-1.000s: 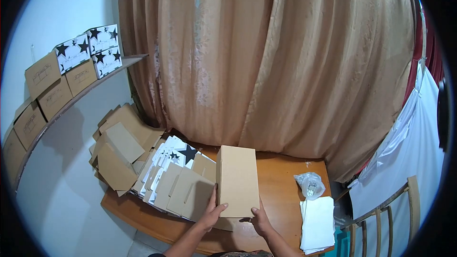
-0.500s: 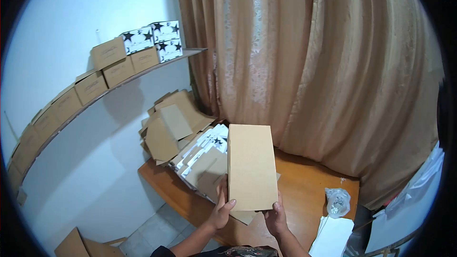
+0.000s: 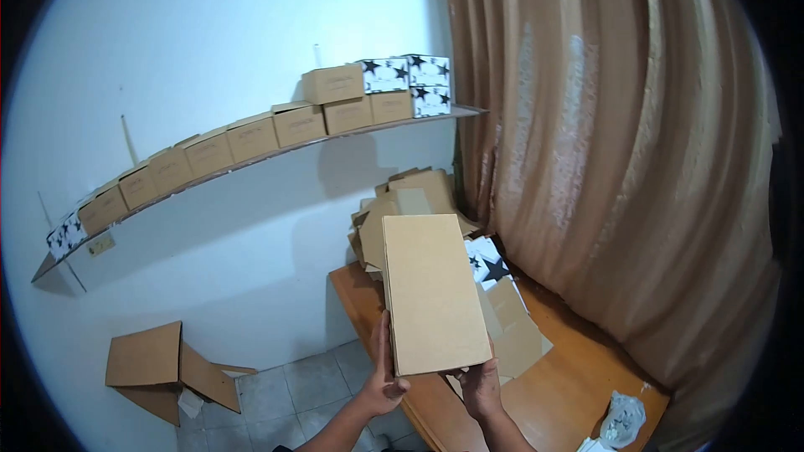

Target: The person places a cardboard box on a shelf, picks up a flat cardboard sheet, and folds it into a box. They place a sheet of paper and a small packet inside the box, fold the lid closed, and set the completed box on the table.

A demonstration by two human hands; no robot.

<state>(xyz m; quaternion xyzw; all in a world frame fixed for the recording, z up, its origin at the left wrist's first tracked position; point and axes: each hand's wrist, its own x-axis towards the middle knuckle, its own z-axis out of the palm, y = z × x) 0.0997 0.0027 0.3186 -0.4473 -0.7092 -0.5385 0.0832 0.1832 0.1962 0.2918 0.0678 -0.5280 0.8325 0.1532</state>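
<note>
Between my two hands I hold a closed brown cardboard box (image 3: 435, 297), raised above the near left edge of the wooden table. My left hand (image 3: 383, 381) grips its lower left side, fingers along the side and thumb at the bottom corner. At the lower right corner, my right hand (image 3: 481, 387) clasps the box with the thumb up its side; some fingers are hidden beneath. Behind the box, flattened cardboard sheets (image 3: 517, 331) and white pieces with black stars (image 3: 494, 268) lie on the table (image 3: 569, 368).
A wall shelf (image 3: 251, 155) carries a row of brown boxes (image 3: 251, 138) and several white star-printed boxes (image 3: 431, 101). An open carton (image 3: 146, 360) stands on the tiled floor at left. A clear plastic bag (image 3: 624, 420) rests on the table's right, near the curtain (image 3: 536, 117).
My view has turned left, bringing more of the shelf and the floor carton into sight. The box stays in both hands and now hangs nearer the table's left edge.
</note>
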